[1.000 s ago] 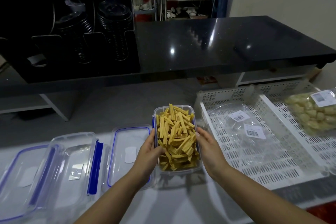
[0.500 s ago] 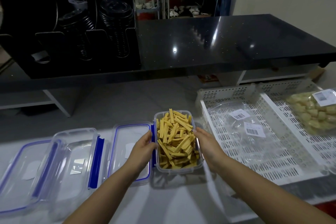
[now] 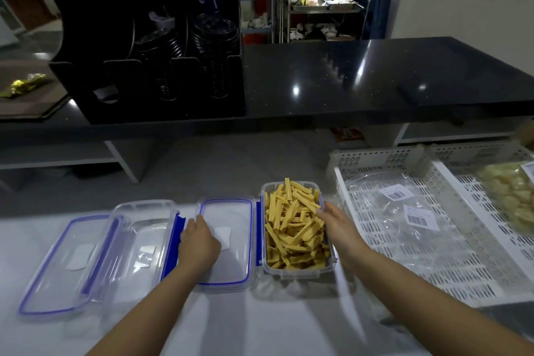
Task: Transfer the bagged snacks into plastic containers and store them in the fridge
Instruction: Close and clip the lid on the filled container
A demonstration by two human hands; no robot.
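Note:
A clear plastic container [image 3: 294, 228] heaped with yellow snack sticks stands on the white table. Its blue-rimmed lid [image 3: 231, 263] lies flat just to its left. My left hand [image 3: 199, 240] lies knuckles-up on that lid, fingers curled over its left edge. My right hand [image 3: 338, 228] touches the container's right wall with fingers stretched out. Further left stands an empty container [image 3: 141, 246], its own lid [image 3: 66, 263] beside it. A sealed bag of pale snacks [image 3: 511, 199] lies in the far right basket.
A white perforated basket [image 3: 375, 159] right of the container holds empty clear bags [image 3: 396, 211] with barcode labels. A second white basket [image 3: 476, 150] adjoins it. Behind, a black counter [image 3: 346, 81] carries a black lid organizer [image 3: 150, 66].
The filled container came down onto the table. My left hand left its left wall and moved onto the lid beside it. My right hand stayed at the right wall.

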